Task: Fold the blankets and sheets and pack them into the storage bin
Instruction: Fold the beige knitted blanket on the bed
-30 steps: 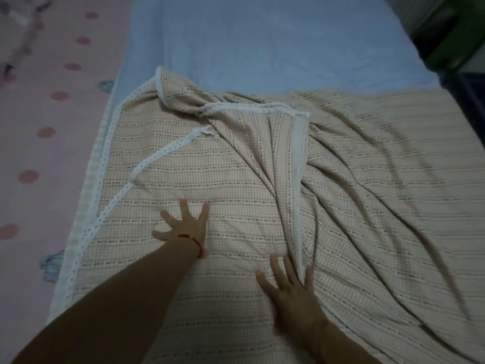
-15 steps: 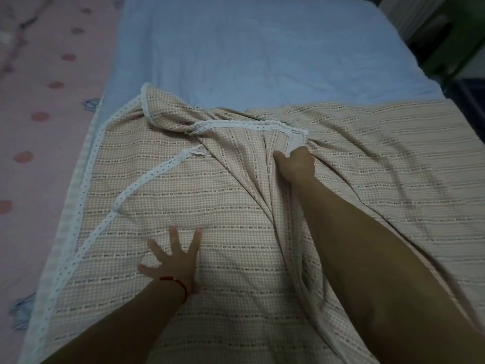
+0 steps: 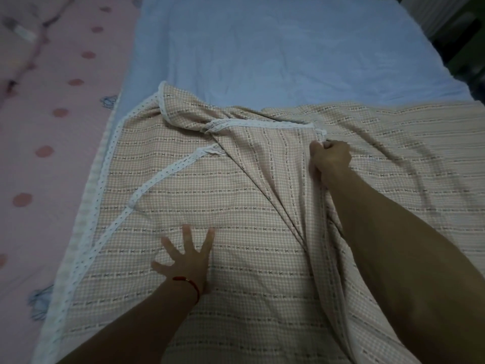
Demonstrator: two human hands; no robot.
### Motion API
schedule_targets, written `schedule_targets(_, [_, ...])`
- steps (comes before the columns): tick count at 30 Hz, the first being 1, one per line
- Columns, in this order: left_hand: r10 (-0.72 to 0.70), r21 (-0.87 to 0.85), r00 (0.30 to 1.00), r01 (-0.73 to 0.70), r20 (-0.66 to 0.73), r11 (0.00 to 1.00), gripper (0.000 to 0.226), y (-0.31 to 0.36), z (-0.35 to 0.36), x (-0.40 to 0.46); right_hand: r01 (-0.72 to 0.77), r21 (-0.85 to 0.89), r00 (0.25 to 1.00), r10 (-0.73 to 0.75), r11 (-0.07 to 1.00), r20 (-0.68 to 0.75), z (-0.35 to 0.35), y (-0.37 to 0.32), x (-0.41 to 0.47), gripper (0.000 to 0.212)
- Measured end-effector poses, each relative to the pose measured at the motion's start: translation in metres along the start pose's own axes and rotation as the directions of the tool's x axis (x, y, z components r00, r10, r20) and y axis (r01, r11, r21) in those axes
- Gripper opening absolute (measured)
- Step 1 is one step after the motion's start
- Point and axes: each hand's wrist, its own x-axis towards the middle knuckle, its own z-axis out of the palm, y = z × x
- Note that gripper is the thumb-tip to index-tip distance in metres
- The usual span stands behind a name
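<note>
Blanket (image 3: pixel 236 211), beige with a fine check and rows of small dark stitching, is lying spread over the near part of the bed in the head view, reaching from the left side of the mattress to the right edge of the picture. Its white lace trim (image 3: pixel 162 177) is running down the left side and curling across the cloth where one corner is lying folded over. A ridge of bunched folds is rising through the middle toward the far edge.

Right hand (image 3: pixel 330 161) is reaching far forward, its grip clamped on the blanket at the gathered corner where the lace trim ends, fingers curled tight around the cloth. The right forearm is lying along the ridge of folds.

Left hand (image 3: pixel 186 261) is pressing flat on the blanket nearer the body, its grip apart, fingers spread wide and straight against the cloth. A thin red bracelet (image 3: pixel 189 283) is sitting on that wrist.

Beyond the blanket, a pale blue sheet (image 3: pixel 275 53) is covering the far part of the mattress, lightly creased. To the left, a pink cover with darker pink dots (image 3: pixel 44 132) is lying alongside the bed. At the upper right corner, something dark and green is showing, too dim to make out.
</note>
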Motion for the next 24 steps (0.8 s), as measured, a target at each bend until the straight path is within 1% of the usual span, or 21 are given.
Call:
schedule_targets(1, [-0.008, 0.008, 1.0, 0.008, -0.003, 1.0, 0.13, 0.0, 0.001, 0.0, 0.029, 0.035, 0.999, -0.028, 0.999, -0.022, 0.0, -0.005, -0.005, 0.017])
schedule_targets(3, [-0.016, 0.032, 1.0, 0.017, -0.013, 0.999, 0.128, 0.0, 0.003, 0.001, 0.197, 0.064, 0.978, -0.192, 0.978, -0.078, -0.001, -0.017, -0.02, 0.013])
schedule_targets(5, [-0.001, 0.029, 0.999, 0.002, -0.037, 1.0, 0.123, 0.0, 0.004, 0.0, 0.408, 0.085, 0.912, -0.402, 0.909, -0.081, -0.004, -0.031, -0.051, 0.012])
schedule_targets(7, [0.007, 0.005, 1.0, -0.007, -0.003, 1.0, 0.117, -0.001, 0.002, -0.001, 0.571, 0.138, 0.819, -0.572, 0.809, -0.041, -0.01, -0.043, -0.093, 0.007])
schedule_targets(8, [0.013, -0.021, 1.0, -0.013, 0.022, 1.0, 0.12, -0.001, -0.004, -0.004, 0.649, 0.151, 0.755, -0.655, 0.745, -0.011, -0.013, -0.048, -0.118, 0.006])
schedule_targets(9, [0.034, -0.049, 0.998, -0.032, 0.055, 0.998, 0.124, -0.005, -0.008, 0.0, 0.729, 0.151, 0.672, -0.74, 0.668, 0.029, -0.016, -0.052, -0.143, 0.005])
schedule_targets(11, [0.123, -0.087, 0.988, -0.115, 0.095, 0.99, 0.128, -0.013, -0.019, 0.002, 0.853, 0.155, 0.479, -0.865, 0.499, 0.148, -0.016, -0.054, -0.192, 0.007])
schedule_targets(12, [0.175, -0.111, 0.981, -0.165, 0.089, 0.98, 0.128, -0.019, -0.028, -0.001, 0.895, 0.155, 0.384, -0.899, 0.418, 0.211, -0.014, -0.052, -0.216, 0.008])
schedule_targets(13, [0.223, -0.168, 0.974, -0.212, 0.048, 0.963, 0.123, -0.026, -0.038, -0.008, 0.931, 0.139, 0.293, -0.917, 0.338, 0.269, -0.011, -0.047, -0.238, 0.008])
schedule_targets(14, [0.229, -0.329, 0.973, -0.22, -0.01, 0.919, 0.111, -0.037, -0.045, -0.02, 0.956, 0.109, 0.226, -0.921, 0.272, 0.318, -0.007, -0.041, -0.261, 0.007])
schedule_targets(15, [0.182, -0.587, 0.981, -0.186, -0.066, 0.788, 0.09, -0.049, -0.051, -0.036, 0.971, 0.081, 0.18, -0.914, 0.223, 0.363, -0.003, -0.033, -0.28, 0.006])
schedule_targets(16, [0.095, -0.814, 0.993, -0.117, -0.076, 0.569, 0.064, -0.063, -0.051, -0.05, 0.979, 0.061, 0.152, -0.902, 0.193, 0.405, 0.002, -0.024, -0.296, 0.004])
schedule_targets(17, [0.048, -0.957, 0.998, -0.045, -0.032, 0.288, 0.046, -0.084, -0.048, -0.071, 0.985, 0.058, 0.12, -0.892, 0.161, 0.435, 0.005, -0.015, -0.317, 0.004])
schedule_targets(18, [0.068, -0.999, 0.997, 0.046, 0.045, -0.019, 0.037, -0.096, -0.047, -0.084, 0.991, 0.056, 0.085, -0.883, 0.125, 0.462, 0.01, -0.004, -0.33, 0.007])
schedule_targets(19, [0.161, -0.939, 0.983, 0.138, 0.091, -0.313, 0.04, -0.114, -0.042, -0.103, 0.995, 0.068, 0.037, -0.87, 0.08, 0.492, 0.013, 0.006, -0.35, 0.012])
schedule_targets(20, [0.247, -0.849, 0.966, 0.195, 0.079, -0.491, 0.052, -0.13, -0.042, -0.121, 0.997, 0.073, -0.012, -0.858, 0.03, 0.514, 0.016, 0.014, -0.367, 0.015])
schedule_targets(21, [0.257, -0.828, 0.962, 0.214, 0.088, -0.518, 0.059, -0.143, -0.042, -0.133, 0.997, 0.083, -0.048, -0.841, -0.004, 0.539, 0.019, 0.021, -0.384, 0.017])
schedule_targets(22, [0.237, -0.865, 0.965, 0.214, 0.114, -0.454, 0.054, -0.153, -0.042, -0.139, 0.994, 0.102, -0.083, -0.838, -0.033, 0.54, 0.022, 0.027, -0.398, 0.017])
schedule_targets(23, [0.193, -0.926, 0.972, 0.195, 0.137, -0.322, 0.043, -0.16, -0.039, -0.141, 0.991, 0.123, -0.107, -0.842, -0.048, 0.529, 0.026, 0.032, -0.412, 0.016])
schedule_targets(24, [0.126, -0.972, 0.981, 0.167, 0.148, -0.164, 0.032, -0.169, -0.036, -0.139, 0.989, 0.142, -0.115, -0.85, -0.047, 0.514, 0.029, 0.036, -0.424, 0.014])
